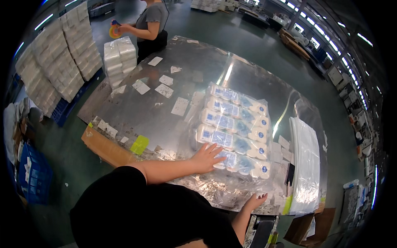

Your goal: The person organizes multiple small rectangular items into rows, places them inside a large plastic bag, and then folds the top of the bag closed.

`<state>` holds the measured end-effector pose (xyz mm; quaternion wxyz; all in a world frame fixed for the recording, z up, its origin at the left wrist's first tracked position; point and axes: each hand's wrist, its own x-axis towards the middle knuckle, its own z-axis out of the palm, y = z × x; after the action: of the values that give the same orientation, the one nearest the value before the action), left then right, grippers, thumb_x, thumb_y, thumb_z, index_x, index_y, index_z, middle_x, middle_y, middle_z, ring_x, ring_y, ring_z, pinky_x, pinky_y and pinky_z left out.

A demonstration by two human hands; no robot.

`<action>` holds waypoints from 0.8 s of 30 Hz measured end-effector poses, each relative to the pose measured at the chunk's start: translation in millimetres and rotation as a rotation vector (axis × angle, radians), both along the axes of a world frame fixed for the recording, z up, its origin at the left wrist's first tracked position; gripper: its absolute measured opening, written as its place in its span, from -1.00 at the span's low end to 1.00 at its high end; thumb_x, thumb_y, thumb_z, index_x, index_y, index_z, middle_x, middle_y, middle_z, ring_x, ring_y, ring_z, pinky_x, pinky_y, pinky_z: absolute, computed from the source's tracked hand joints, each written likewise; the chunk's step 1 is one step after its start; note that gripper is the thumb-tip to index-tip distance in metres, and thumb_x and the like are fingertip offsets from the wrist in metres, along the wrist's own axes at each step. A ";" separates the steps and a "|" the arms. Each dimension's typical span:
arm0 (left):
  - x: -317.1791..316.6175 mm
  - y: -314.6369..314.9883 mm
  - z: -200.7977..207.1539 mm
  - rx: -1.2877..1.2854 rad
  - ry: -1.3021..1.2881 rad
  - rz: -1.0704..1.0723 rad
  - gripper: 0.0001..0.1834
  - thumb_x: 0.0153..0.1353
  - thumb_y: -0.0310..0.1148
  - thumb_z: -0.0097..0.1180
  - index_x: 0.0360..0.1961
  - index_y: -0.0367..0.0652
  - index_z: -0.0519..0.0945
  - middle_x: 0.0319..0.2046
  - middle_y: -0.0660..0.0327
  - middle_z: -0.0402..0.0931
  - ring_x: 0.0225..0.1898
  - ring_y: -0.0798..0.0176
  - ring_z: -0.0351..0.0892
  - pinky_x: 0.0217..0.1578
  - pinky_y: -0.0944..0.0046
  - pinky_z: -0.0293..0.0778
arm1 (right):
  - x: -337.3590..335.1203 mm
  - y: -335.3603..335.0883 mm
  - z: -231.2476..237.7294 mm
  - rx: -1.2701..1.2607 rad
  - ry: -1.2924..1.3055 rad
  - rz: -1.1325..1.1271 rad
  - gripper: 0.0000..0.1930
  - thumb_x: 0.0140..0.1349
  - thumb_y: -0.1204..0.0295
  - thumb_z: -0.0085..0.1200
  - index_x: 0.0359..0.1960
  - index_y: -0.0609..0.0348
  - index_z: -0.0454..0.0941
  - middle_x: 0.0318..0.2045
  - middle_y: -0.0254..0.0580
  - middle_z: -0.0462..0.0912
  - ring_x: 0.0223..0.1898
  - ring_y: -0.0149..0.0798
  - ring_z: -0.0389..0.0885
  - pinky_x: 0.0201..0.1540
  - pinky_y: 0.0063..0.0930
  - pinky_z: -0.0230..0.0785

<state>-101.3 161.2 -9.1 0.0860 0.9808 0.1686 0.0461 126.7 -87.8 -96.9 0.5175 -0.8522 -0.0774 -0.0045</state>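
Note:
A large clear plastic bag (pixel 231 124) lies on the metal table, holding several rows of white packs with blue printing. My left hand (pixel 205 158) rests on the near left side of this bundle, its fingers spread over the film. At the table's near edge, just short of the bag, my right hand (pixel 255 201) is turned partly palm up. Its fingers are loosely bent and apart, with nothing visible in them. Loose film from the bag spreads toward the right hand.
A stack of flat clear bags (pixel 305 165) and a dark phone (pixel 290 174) lie on the right. White paper scraps (pixel 164 90) dot the metal tabletop (pixel 136 111). A co-worker (pixel 152 25) holds a tape roll (pixel 114 29) beside wrapped packs (pixel 120 58). An open carton (pixel 308 226) stands below the near right corner.

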 end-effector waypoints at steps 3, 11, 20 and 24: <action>-8.3 -4.4 -8.2 -0.063 -0.101 -0.042 -0.49 0.17 -0.19 -0.03 0.18 0.11 0.29 0.27 0.13 0.02 0.30 -0.03 -0.07 0.20 -0.17 -0.13 | 28.3 16.3 5.3 -0.078 -0.191 0.195 -0.19 -0.12 0.62 -0.02 0.27 0.18 -0.04 0.18 0.01 0.13 0.13 -0.08 0.24 0.15 -0.27 0.13; -52.0 -4.1 -12.5 -0.346 -0.152 -0.090 -0.68 0.19 -0.32 -0.13 -0.04 0.02 0.51 0.10 0.31 0.36 0.21 0.25 0.18 0.20 0.10 -0.02 | 28.2 84.0 22.8 0.380 0.500 0.378 -0.14 -0.08 0.51 0.11 0.27 0.03 -0.12 0.17 -0.14 0.20 0.11 -0.11 0.29 0.09 -0.27 0.21; -70.4 3.0 -1.6 -0.021 -0.259 -0.060 -0.65 0.06 -0.36 0.00 -0.07 -0.06 0.50 0.10 0.31 0.36 0.15 0.22 0.28 0.10 0.15 0.15 | -10.4 141.8 -11.8 0.287 0.198 0.485 -0.37 -0.04 0.47 0.10 0.13 0.26 0.16 0.02 0.02 0.36 0.08 -0.11 0.34 0.13 -0.33 0.15; -22.3 14.1 -18.0 0.125 -0.304 -0.021 -0.64 0.04 -0.36 0.02 -0.07 -0.03 0.48 0.11 0.27 0.33 0.14 0.15 0.27 0.06 0.14 0.23 | -6.7 139.6 -0.5 0.182 0.034 0.462 -0.52 0.00 0.40 0.07 -0.01 0.30 0.32 -0.14 0.08 0.50 -0.04 -0.01 0.46 0.02 -0.28 0.26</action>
<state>-123.6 175.3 -27.1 0.0498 0.9677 0.1402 0.2036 120.0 51.8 -97.4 0.5806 -0.7617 -0.2609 0.1213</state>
